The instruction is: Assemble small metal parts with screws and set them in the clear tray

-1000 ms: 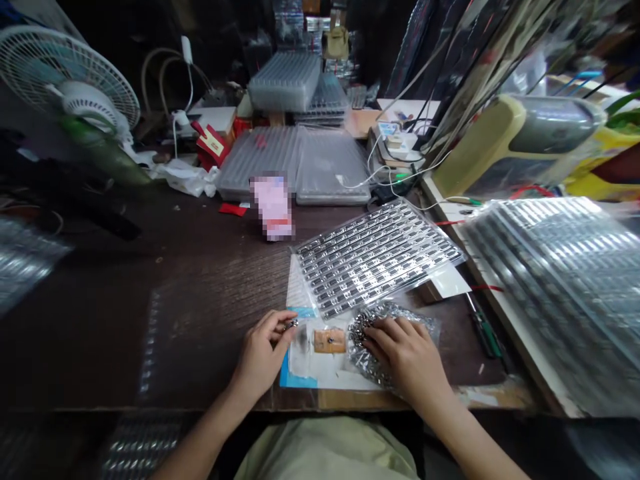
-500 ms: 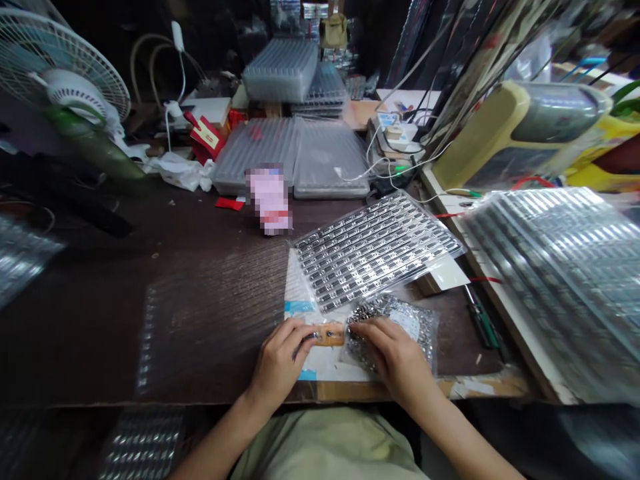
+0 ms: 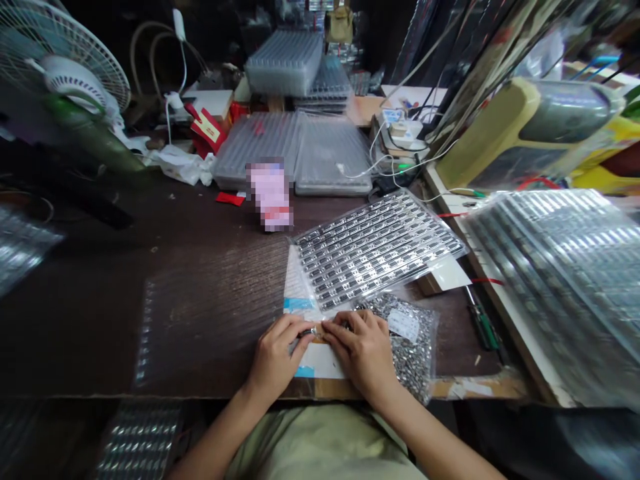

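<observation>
My left hand (image 3: 278, 353) pinches a small shiny metal part (image 3: 308, 331) between thumb and fingers, at the left side of an orange-brown block (image 3: 318, 339). Over the block's right side, the fingers of my right hand (image 3: 365, 350) are closed together; whatever they hold is hidden. The fingertips of both hands almost meet above the block, which lies on a white sheet (image 3: 325, 363) with blue edges. Partly beneath my right hand is a clear plastic bag (image 3: 415, 360) full of tiny metal pieces.
Behind my hands lies a clear tray (image 3: 380, 247) with rows of metal-and-black parts. A green-handled screwdriver (image 3: 483, 327) is to the right, beside stacked plastic trays (image 3: 555, 280). A pinkish blurred object (image 3: 271, 197) lies farther back. A fan (image 3: 75, 67) stands at the left.
My left hand has brought the small metal part rightward to the block. My right hand has left the bag of metal pieces and moved left onto the block.
</observation>
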Tool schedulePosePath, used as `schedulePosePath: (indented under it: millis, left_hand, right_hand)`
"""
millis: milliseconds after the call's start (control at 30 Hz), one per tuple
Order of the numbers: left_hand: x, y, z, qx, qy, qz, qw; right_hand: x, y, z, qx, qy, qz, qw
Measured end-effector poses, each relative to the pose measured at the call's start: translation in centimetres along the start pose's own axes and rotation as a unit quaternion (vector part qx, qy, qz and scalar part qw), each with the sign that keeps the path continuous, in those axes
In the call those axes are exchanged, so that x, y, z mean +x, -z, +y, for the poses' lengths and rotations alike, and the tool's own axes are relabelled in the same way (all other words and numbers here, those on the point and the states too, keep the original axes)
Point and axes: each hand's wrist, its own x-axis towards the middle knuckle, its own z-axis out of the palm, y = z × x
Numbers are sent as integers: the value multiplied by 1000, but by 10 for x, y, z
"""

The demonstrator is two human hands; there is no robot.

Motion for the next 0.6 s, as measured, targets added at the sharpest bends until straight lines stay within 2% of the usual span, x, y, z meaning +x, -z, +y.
schedulePosePath:
  millis: [167, 267, 400, 500, 600]
  left_hand:
    - [2, 1, 4, -6, 9, 2, 1000]
    - [4, 0, 8, -6, 10, -1, 1000]
    - [8, -4, 12, -2, 3, 13, 1000]
    - [9, -7, 14, 4, -6, 17, 1000]
    - [11, -9, 16, 11, -20, 12, 1000]
  right_hand:
    - [-5, 24, 23, -125, -16, 18, 992]
    - [-8, 31, 31, -153, -7, 5, 988]
    - [-7, 32, 30, -153, 3, -21, 988]
    - [-6, 33, 31, -127, 2, -1, 992]
    - [-8, 35, 34, -47, -3, 22, 999]
